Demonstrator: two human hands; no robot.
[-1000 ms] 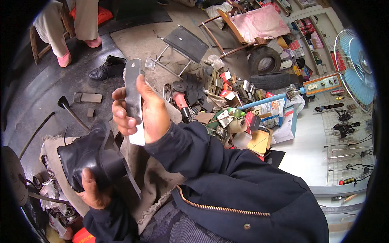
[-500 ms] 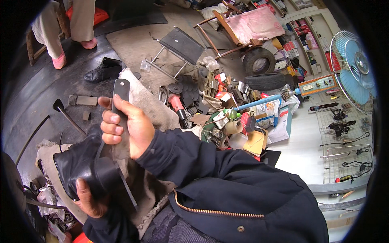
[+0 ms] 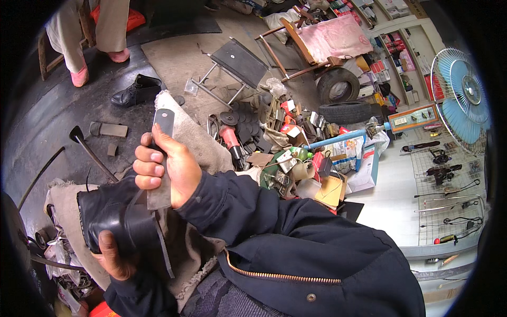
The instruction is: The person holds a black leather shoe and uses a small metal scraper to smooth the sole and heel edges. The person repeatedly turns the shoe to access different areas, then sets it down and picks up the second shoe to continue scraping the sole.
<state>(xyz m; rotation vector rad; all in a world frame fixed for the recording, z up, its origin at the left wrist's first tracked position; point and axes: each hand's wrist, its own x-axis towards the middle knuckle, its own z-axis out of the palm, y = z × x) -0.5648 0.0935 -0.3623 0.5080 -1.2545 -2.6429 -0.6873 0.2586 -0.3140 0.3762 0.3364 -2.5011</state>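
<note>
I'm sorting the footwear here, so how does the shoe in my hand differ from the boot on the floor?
The shoe is gripped in the left hand over the lap, close to the camera; the boot stands free on the floor. The shoe lies tipped on its side under the flat tool in the right hand; the boot sits upright on its sole, untouched. Both are black and look like leather.

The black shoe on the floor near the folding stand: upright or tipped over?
Upright. The black shoe stands on its sole on the dark floor, opening facing up.
</note>
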